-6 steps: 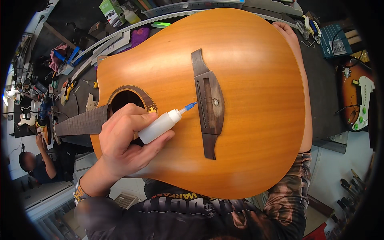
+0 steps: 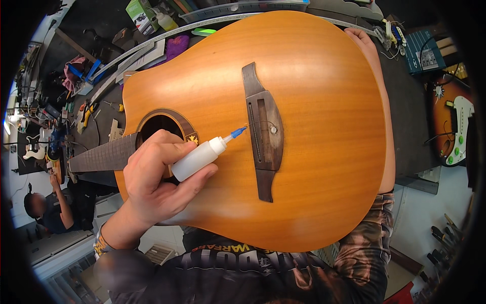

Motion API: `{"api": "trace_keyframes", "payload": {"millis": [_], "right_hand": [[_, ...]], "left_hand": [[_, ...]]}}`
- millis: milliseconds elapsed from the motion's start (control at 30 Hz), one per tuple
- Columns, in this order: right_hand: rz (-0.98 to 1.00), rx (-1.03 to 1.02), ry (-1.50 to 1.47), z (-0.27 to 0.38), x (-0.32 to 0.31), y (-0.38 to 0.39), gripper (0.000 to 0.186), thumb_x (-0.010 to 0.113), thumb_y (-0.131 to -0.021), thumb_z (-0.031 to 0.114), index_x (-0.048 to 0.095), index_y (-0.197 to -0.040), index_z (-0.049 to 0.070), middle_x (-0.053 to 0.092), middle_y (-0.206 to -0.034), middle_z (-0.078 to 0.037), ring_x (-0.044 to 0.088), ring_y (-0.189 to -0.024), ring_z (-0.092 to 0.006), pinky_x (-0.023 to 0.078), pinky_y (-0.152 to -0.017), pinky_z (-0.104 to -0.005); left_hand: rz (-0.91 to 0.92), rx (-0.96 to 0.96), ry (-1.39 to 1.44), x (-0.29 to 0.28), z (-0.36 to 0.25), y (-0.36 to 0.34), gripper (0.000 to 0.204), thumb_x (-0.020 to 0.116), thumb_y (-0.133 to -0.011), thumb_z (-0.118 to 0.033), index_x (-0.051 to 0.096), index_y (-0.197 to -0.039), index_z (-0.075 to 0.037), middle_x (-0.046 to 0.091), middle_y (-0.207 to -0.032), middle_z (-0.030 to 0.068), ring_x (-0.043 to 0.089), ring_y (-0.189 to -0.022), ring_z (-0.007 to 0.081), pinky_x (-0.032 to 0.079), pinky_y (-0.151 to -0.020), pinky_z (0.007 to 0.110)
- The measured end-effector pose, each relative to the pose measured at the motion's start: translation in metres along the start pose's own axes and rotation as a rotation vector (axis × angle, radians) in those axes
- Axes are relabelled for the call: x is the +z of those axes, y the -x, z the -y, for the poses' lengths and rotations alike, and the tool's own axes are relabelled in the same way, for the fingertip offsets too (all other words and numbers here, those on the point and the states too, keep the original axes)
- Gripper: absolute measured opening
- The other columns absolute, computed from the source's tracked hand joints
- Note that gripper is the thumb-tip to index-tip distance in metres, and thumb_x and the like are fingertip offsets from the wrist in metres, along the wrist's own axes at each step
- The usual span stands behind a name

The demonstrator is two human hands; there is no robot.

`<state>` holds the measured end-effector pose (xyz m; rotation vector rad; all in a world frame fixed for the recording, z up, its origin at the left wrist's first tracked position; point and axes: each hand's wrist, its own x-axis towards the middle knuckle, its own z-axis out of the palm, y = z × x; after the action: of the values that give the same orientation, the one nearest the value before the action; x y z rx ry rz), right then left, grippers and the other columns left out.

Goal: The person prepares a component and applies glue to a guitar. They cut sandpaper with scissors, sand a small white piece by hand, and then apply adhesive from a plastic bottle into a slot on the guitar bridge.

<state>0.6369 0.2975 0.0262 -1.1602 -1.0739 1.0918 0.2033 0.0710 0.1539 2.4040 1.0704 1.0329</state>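
My left hand (image 2: 159, 177) is closed around a small white squeeze bottle (image 2: 198, 160) with a thin blue dispensing tip (image 2: 238, 132). That tip points at the left edge of the dark wooden bridge (image 2: 273, 147) on an acoustic guitar (image 2: 324, 152). The bridge has a long narrow slot, a wider recess, a thin dark wire and a small pale round piece. Under the hand lies the dark soundhole (image 2: 158, 125), partly covered. At the guitar's far right edge, my right hand (image 2: 360, 37) grips the rim with curled fingers, its forearm running along the body's side.
On the dark workbench (image 2: 405, 114) around the guitar lie tools, pliers (image 2: 87, 112) and a purple cloth (image 2: 177, 46). A teal box (image 2: 425, 51) and an electric guitar body (image 2: 458, 124) are at right. Another person (image 2: 55, 205) works at far left.
My left hand and the bottle have shifted slightly left, drawing the blue tip back a little from the bridge edge. My right hand and the guitar look unmoved.
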Motion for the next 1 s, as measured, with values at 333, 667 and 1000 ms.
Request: {"api": "trace_keyframes", "payload": {"millis": [333, 667, 1000], "right_hand": [[0.018, 0.002, -0.049, -0.0061, -0.0056, -0.0039, 0.024, 0.07, -0.107, 0.023, 0.068, -0.121, 0.004, 0.068, -0.096, 0.002, 0.063, -0.08, -0.0046, 0.051, -0.067, -0.0235], [0.019, 0.011, -0.035, -0.0057, -0.0061, -0.0049, 0.023, 0.07, -0.107, 0.023, 0.068, -0.121, 0.004, 0.068, -0.097, 0.002, 0.064, -0.08, -0.0047, 0.051, -0.067, -0.0237], [0.036, -0.006, -0.059, -0.0061, -0.0055, -0.0042, 0.022, 0.069, -0.108, 0.022, 0.067, -0.121, 0.004, 0.067, -0.095, 0.003, 0.062, -0.079, -0.0035, 0.05, -0.067, -0.0225]], "left_hand": [[0.005, -0.031, 0.011, -0.0011, -0.0018, 0.0022, 0.039, 0.095, -0.079, -0.005, 0.066, -0.103, 0.003, 0.069, -0.082, 0.0152, 0.066, -0.067, 0.0243, 0.05, -0.057, 0.033], [0.004, -0.003, 0.011, -0.0004, 0.0002, 0.0023, 0.04, 0.095, -0.078, -0.005, 0.065, -0.103, 0.003, 0.068, -0.081, 0.0153, 0.065, -0.066, 0.024, 0.049, -0.056, 0.033], [-0.011, -0.017, 0.012, -0.0008, -0.0023, 0.0014, 0.037, 0.094, -0.079, -0.005, 0.066, -0.101, 0.003, 0.068, -0.08, 0.0148, 0.064, -0.065, 0.0234, 0.047, -0.055, 0.032]]}}
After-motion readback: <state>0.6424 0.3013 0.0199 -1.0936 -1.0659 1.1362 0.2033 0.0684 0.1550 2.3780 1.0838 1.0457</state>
